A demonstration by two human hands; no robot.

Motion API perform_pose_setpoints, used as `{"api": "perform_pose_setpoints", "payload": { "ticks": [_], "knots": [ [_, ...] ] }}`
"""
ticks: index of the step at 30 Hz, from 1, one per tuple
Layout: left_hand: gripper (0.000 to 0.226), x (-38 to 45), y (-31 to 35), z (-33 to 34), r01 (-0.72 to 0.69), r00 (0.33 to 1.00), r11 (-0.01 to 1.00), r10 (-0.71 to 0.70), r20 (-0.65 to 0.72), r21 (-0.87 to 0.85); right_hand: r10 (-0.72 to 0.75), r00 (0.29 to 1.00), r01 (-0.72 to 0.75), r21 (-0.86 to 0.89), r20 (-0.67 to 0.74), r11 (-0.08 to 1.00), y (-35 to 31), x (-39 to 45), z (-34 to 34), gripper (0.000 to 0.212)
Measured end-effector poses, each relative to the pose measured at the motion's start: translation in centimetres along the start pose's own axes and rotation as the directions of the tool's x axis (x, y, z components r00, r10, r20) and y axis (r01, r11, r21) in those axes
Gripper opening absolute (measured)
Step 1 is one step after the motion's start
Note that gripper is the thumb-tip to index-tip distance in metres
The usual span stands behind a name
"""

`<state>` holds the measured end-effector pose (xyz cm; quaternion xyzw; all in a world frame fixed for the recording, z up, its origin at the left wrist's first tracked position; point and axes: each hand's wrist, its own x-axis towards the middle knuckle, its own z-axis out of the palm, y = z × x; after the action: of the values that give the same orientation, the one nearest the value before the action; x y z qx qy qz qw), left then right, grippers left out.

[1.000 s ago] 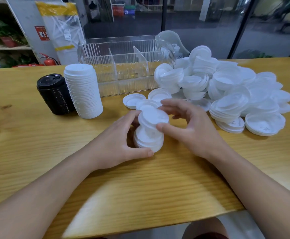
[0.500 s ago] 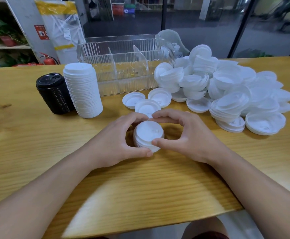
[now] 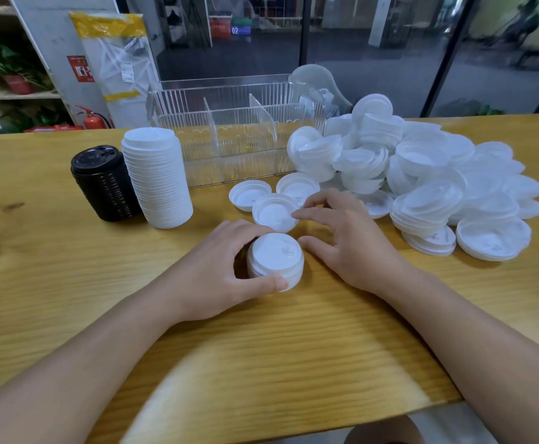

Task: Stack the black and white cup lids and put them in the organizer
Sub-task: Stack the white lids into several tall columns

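Note:
My left hand [image 3: 220, 267] grips a short stack of white lids [image 3: 276, 259] on the table, thumb in front and fingers behind. My right hand [image 3: 345, 238] hovers just right of that stack, fingers spread, its fingertips at the rim of an upturned white lid [image 3: 273, 213]. Two more upturned lids [image 3: 250, 193] lie behind it. A tall white lid stack [image 3: 157, 177] and a black lid stack [image 3: 104, 184] stand at the left. The clear organizer [image 3: 229, 133] with dividers sits behind. A big pile of loose white lids [image 3: 422, 174] fills the right.
The wooden table [image 3: 69, 283] has its front edge close to me. Behind it are glass walls, a shelf with plants and a red fire extinguisher [image 3: 93, 118] at the left.
My right hand pressed a white lid onto the short stack, then let go and moved back toward the loose upturned lid. My left hand stayed around the stack.

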<state>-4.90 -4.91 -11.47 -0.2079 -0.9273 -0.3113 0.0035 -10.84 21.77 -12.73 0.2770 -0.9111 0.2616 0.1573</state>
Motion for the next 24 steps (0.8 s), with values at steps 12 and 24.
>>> {"api": "perform_pose_setpoints", "payload": {
  "ticks": [12, 24],
  "knots": [
    [0.069, 0.1, -0.2, -0.1, 0.002, 1.000, 1.000, -0.003, -0.023, -0.024, -0.301, 0.952, 0.289, -0.171, -0.051, 0.942, 0.6, 2.9, 1.0, 0.003],
    [0.071, 0.2, -0.1, -0.1, 0.028, 0.999, 0.999, -0.029, -0.022, -0.019, -0.068, 0.994, 0.084, 0.212, -0.080, 0.974, 0.0, 1.8, -0.2, 0.012]
  ]
}}
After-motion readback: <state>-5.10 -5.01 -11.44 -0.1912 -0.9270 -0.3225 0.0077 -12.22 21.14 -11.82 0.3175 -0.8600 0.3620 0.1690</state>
